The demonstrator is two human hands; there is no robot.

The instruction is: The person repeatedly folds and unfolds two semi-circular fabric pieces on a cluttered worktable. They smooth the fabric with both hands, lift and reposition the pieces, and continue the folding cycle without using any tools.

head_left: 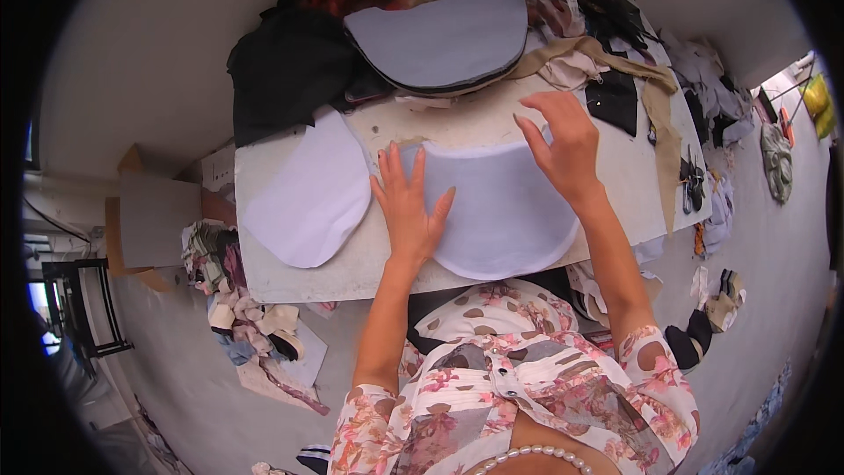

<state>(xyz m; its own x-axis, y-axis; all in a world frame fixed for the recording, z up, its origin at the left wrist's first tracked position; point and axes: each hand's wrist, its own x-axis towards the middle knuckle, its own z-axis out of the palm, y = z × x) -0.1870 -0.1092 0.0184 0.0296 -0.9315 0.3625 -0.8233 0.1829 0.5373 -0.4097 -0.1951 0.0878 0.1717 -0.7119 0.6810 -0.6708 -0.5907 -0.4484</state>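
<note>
A pale grey-blue fabric piece with a white border and a rounded near edge lies flat on the white table in front of me. My left hand rests on its left side, fingers spread and thumb out over the piece. Around the piece's far right corner, my right hand is raised with curved fingers, thumb and forefinger apart and nothing visible between them. Whether its fingertips touch the fabric, I cannot tell. Left of my left hand lies a white rounded fabric piece.
A stack of grey curved pieces sits at the table's far side, beside black cloth. Beige strips and scissors lie along the right edge. Fabric scraps are heaped on the floor at left, near a cardboard box.
</note>
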